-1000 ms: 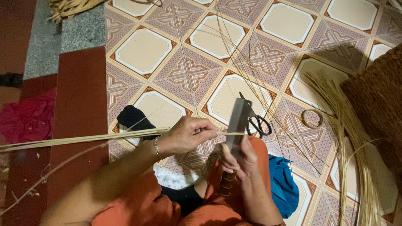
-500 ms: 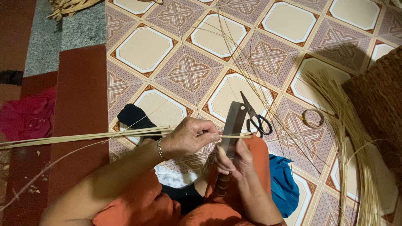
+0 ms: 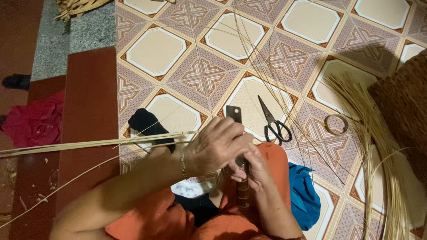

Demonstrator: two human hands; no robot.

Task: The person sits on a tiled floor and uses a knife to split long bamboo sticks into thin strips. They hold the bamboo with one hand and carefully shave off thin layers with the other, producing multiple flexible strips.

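My left hand (image 3: 218,144) pinches a bundle of thin pale cane strips (image 3: 89,144) that runs off to the left edge. It now lies over my right hand (image 3: 253,171), which grips the wooden handle of a flat-bladed knife (image 3: 234,114); the grey blade sticks up past my fingers. Both hands are above my knee in orange cloth (image 3: 275,160). A bracelet sits on my left wrist.
Black-handled scissors (image 3: 273,122) lie on the patterned tile floor (image 3: 200,75), with a tape ring (image 3: 336,123) to their right. Loose cane fibres (image 3: 378,146) curve along the right. A blue cloth (image 3: 304,195), a black cloth (image 3: 144,122), a red cloth (image 3: 35,122) and a red step (image 3: 89,102) surround me.
My left hand has slid right along the strips and now covers my right hand and the lower blade. The knife stands more upright and slightly further left.
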